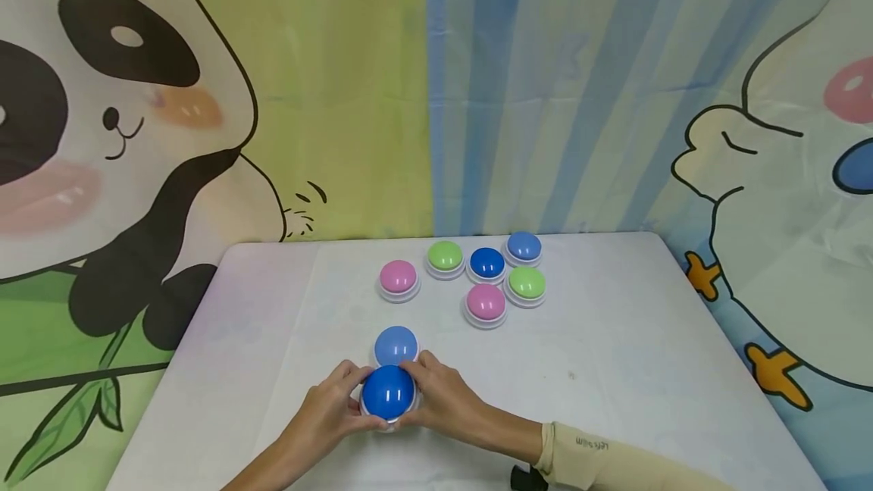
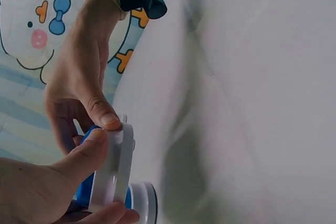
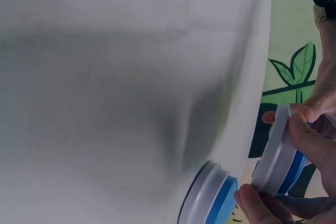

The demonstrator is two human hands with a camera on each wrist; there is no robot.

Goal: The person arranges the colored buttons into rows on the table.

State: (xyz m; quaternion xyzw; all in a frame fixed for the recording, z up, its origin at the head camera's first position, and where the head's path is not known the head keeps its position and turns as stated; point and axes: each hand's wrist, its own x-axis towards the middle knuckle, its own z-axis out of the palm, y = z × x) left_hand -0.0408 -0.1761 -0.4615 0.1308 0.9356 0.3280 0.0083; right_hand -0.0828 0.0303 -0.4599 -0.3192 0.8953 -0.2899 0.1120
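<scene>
Both hands hold a dark blue domed button (image 1: 389,391) with a round white base, above the near part of the table. The left hand (image 1: 333,406) grips its left side, and the right hand (image 1: 446,398) grips its right side. In the left wrist view the left thumb (image 2: 86,153) and right thumb (image 2: 102,114) lie on the white base (image 2: 113,171), with the blue dome facing away. A light blue button (image 1: 395,345) stands on the table just beyond the held one, partly covered by it; the right wrist view shows it (image 3: 220,199) below the held button (image 3: 278,156).
Farther back on the white table (image 1: 614,370) stand two pink buttons (image 1: 398,276) (image 1: 486,301), two green buttons (image 1: 445,255) (image 1: 527,282), another dark blue button (image 1: 487,263) and another light blue button (image 1: 524,246). A cartoon-printed curtain (image 1: 355,97) hangs behind the table.
</scene>
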